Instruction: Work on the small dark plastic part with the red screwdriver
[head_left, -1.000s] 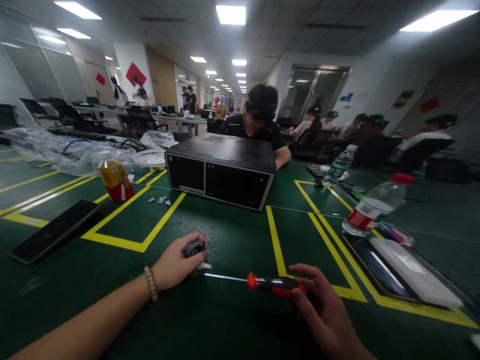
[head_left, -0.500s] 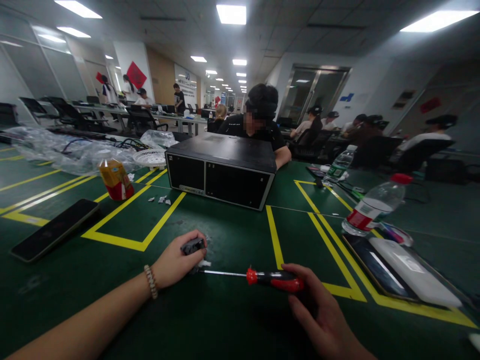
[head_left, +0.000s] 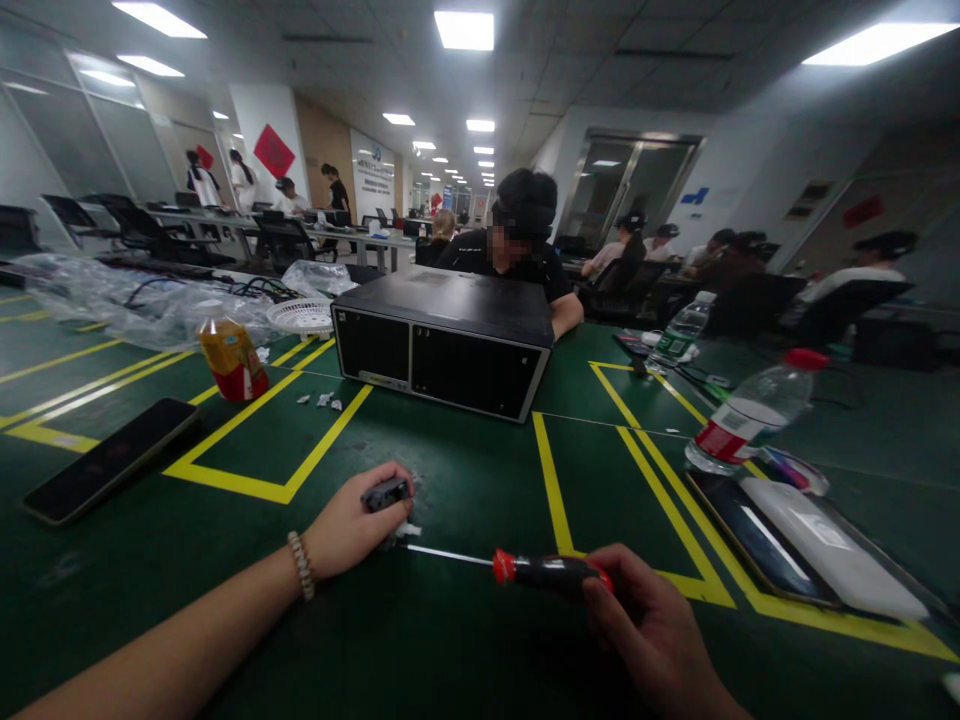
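Observation:
My left hand (head_left: 358, 520), with a beaded bracelet (head_left: 301, 565) at the wrist, is closed around a small dark grey part (head_left: 385, 494) on the table. A bit of white (head_left: 409, 529) shows under the thumb; the part's exact kind is unclear. In my right hand (head_left: 645, 610) is the red and black handle of a screwdriver (head_left: 544, 573), pinched at its end between thumb and fingers. The screwdriver lies nearly level, and its metal shaft points left to the underside of the grey part. Whether the tip touches it is hard to make out.
A black computer case (head_left: 442, 330) stands ahead, with a person (head_left: 517, 240) behind it. At left are a phone (head_left: 112, 460), a yellow-red drink bottle (head_left: 231, 358), a white basket (head_left: 301, 316) and plastic wrap. To the right are a red-capped bottle (head_left: 757, 410) and a white device (head_left: 832, 545).
My right thumb and fingers have closed on the end of the screwdriver handle, where they were loosely spread before. The handle has turned a little. My left hand stays put.

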